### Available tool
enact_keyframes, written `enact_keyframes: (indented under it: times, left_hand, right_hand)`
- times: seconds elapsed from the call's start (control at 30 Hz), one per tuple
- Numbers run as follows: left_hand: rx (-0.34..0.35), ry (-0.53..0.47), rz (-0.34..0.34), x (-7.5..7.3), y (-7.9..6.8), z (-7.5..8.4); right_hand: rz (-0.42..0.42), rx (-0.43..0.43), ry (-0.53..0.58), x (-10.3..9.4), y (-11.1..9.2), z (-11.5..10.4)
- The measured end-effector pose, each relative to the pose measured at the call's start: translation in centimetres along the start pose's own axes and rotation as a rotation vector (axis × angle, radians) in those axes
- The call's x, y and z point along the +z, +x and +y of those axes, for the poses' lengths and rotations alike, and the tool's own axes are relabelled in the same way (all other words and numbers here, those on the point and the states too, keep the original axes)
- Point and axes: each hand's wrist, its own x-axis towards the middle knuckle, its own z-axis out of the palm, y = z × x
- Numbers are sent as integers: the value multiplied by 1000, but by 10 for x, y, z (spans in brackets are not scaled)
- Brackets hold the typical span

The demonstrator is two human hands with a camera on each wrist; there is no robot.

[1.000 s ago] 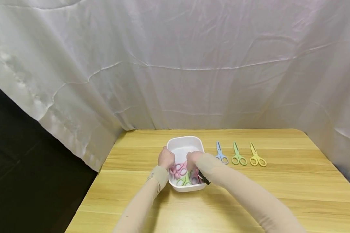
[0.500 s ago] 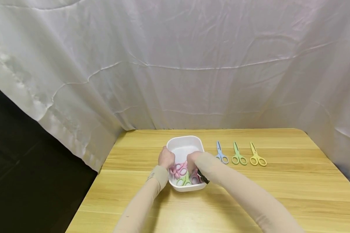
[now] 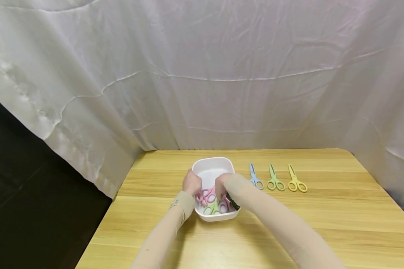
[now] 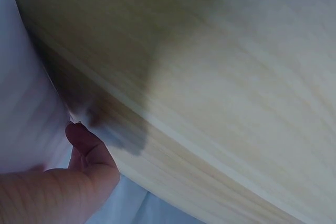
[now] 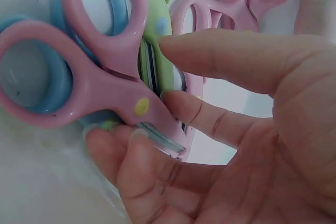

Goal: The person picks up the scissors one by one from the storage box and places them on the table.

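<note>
A white plastic box stands on the table with several scissors in its near part. My left hand grips the box's left rim, with the thumb outside the wall; its other fingers are mostly hidden. Inside the box, my right hand has its fingers spread about pink scissors. Fingertips touch both sides of their blades, while the thumb lies over green scissors. Blue scissors lie beneath the pink ones, and more pink scissors lie beyond. In the head view, green handles show between pink ones.
Right of the box, blue scissors, green scissors and yellow scissors lie in a row on the wooden table, blades pointing away. A pale curtain hangs behind the table.
My right hand has shifted very slightly within the box, and the pink handles below it show a little more. My left hand and the row of scissors have stayed in place.
</note>
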Motion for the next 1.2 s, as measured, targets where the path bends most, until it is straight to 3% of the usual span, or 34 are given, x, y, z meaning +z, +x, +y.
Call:
enact_keyframes:
  times: [0.2, 0.4, 0.5, 0.7, 1.2]
  left_hand:
    - [-15, -13, -6, -1, -2, 1]
    - [-19, -15, -9, 0, -1, 2]
    - [-18, -15, -11, 0, 0, 1]
    - [-2, 1, 3, 1, 1, -1]
    - [-12, -7, 1, 0, 0, 1]
  right_hand:
    - [27, -58, -146, -4, 2, -2]
    - [-93, -176, -430, -8, 14, -11]
    - [-126, -139, -407, -7, 21, -13]
    - [-226, -198, -443, -3, 33, -14]
    - [-201, -245, -531, 8, 41, -15]
